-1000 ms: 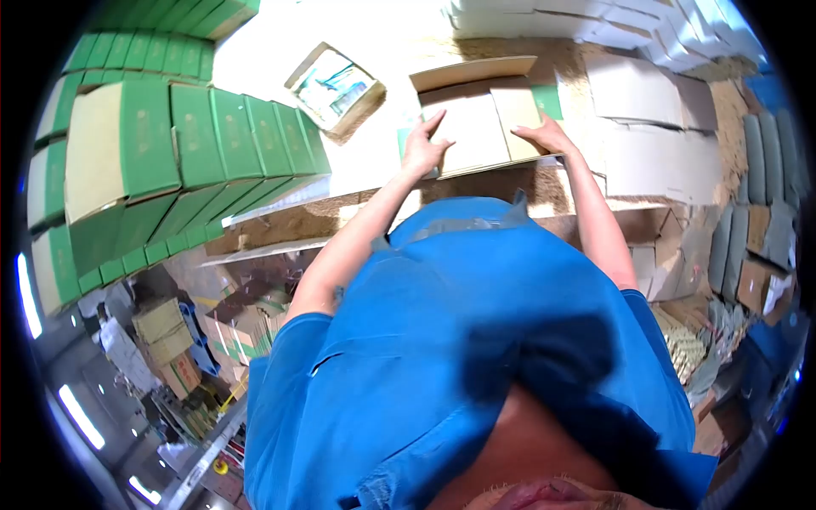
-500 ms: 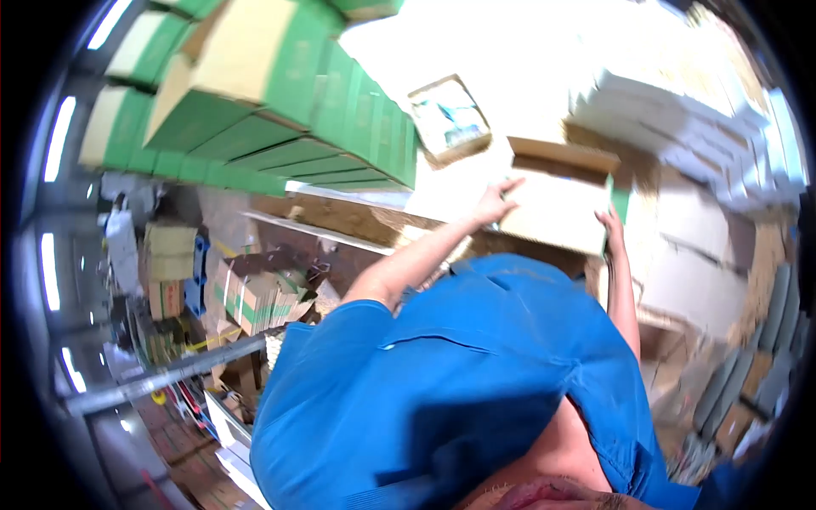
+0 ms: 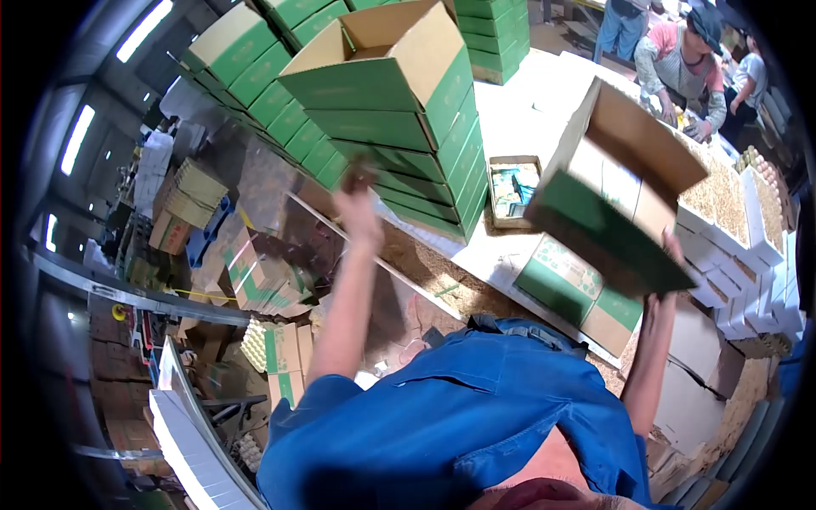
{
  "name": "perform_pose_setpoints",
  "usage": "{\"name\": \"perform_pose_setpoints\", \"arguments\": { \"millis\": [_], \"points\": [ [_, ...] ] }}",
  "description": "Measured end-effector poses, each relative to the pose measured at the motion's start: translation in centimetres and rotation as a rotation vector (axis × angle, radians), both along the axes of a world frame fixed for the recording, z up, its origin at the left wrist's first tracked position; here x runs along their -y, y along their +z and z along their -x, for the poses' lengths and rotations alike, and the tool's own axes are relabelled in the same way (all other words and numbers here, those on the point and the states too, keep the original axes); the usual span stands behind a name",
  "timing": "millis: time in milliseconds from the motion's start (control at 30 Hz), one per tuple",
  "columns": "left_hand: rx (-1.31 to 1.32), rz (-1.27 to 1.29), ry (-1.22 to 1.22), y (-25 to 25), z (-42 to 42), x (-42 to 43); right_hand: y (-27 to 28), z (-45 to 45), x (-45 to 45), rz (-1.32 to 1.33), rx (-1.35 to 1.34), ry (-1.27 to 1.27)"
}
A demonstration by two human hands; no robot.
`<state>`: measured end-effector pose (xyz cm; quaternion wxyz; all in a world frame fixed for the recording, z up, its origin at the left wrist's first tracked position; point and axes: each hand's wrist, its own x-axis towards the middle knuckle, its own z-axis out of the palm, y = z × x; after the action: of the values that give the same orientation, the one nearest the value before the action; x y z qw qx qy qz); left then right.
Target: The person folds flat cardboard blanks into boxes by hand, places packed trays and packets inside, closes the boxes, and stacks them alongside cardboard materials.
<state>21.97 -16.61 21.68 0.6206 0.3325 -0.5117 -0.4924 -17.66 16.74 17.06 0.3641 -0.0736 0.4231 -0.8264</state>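
An open green-and-brown cardboard carton (image 3: 586,212) is tilted above the white table (image 3: 548,98). My right hand (image 3: 667,265) grips it at its lower right corner; the carton hides part of the fingers. My left hand (image 3: 357,208) is off to the left, beside a stack of green cartons (image 3: 395,161), and smeared by motion. Its fingers cannot be made out, nor whether it touches the stack. Below the held carton lies a flat green-and-white printed carton (image 3: 561,276). A small open box (image 3: 514,191) with blue and white items sits between the stack and the held carton.
More green cartons (image 3: 255,81) are piled at the far left. White boxes (image 3: 722,263) with straw-like filling line the right side. A co-worker (image 3: 680,72) bends over the table at the upper right. Bundled flat cardboard (image 3: 259,268) lies on the lower left floor.
The carton, earlier between both my hands, is now raised and tilted in my right hand alone. My left hand has let go and swung left toward the stack. The view has turned.
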Motion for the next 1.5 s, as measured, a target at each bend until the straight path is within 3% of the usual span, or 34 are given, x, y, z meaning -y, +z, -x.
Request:
{"name": "perform_pose_setpoints", "arguments": {
  "millis": [67,133,167,233,300,333,367,400,500,567,633,700,767,967,1100,1300,1333,1367,1433,1500],
  "points": [
    [0.303,0.398,0.286,7.1,-2.9,5.2,4.1,2.6,4.2,0.053,0.001,0.031],
    [0.135,0.454,0.038,11.0,-4.5,11.2,9.0,2.9,8.1,0.335,-0.448,0.208],
    [0.091,0.349,-0.047,11.8,-4.7,13.3,12.2,1.9,10.1,0.343,-0.447,0.196],
    [-0.012,0.301,-0.259,12.4,-3.9,15.6,18.9,-2.3,14.7,0.242,-0.303,0.137],
    [0.074,0.199,-0.174,10.1,-4.9,20.2,24.1,-7.4,19.5,0.142,-0.202,0.113],
    [0.138,0.197,-0.126,10.2,-4.3,18.9,23.0,-5.9,23.5,0.237,-0.291,0.232],
    [-0.006,0.287,-0.092,9.9,-2.5,17.8,24.4,-9.2,25.0,0.187,-0.250,0.252],
    [0.059,0.285,-0.098,9.8,-2.7,17.3,25.9,-12.5,26.6,0.138,-0.208,0.271],
    [0.107,0.317,-0.080,9.3,-2.7,17.1,23.8,-14.7,34.1,-0.156,-0.494,0.439],
    [0.095,0.348,-0.059,9.3,-3.5,16.6,24.1,-18.0,33.7,-0.267,-0.410,0.411],
    [0.223,0.366,0.053,9.4,-4.3,15.9,24.5,-18.1,32.0,-0.272,-0.555,0.650],
    [0.236,0.352,0.038,8.3,-5.2,17.1,25.6,-17.1,31.9,-0.394,-0.713,0.707],
    [0.127,0.300,-0.111,7.6,-5.3,18.2,26.2,-16.3,32.3,-0.577,-1.077,0.684],
    [0.162,0.251,-0.102,7.8,-4.4,16.8,25.3,-16.0,32.9,-0.546,-1.242,0.735],
    [0.270,0.222,-0.129,7.4,-5.2,17.0,24.3,-16.0,33.0,-0.435,-1.150,0.747],
    [0.102,0.131,-0.199,6.5,-6.4,19.6,22.8,-13.9,32.3,-0.374,-1.116,0.608],
    [0.129,0.237,-0.289,7.5,-6.1,17.7,22.4,-12.9,32.0,-0.252,-1.061,0.604],
    [0.121,0.136,-0.284,7.4,-6.5,18.8,22.1,-12.1,31.3,-0.135,-1.004,0.598],
    [0.147,0.130,-0.262,8.2,-6.5,18.5,24.7,-10.6,28.0,-0.529,-1.075,0.559],
    [0.169,0.126,-0.264,8.4,-6.9,19.4,21.7,-7.8,25.6,-0.370,-1.108,0.521]
  ]
}}
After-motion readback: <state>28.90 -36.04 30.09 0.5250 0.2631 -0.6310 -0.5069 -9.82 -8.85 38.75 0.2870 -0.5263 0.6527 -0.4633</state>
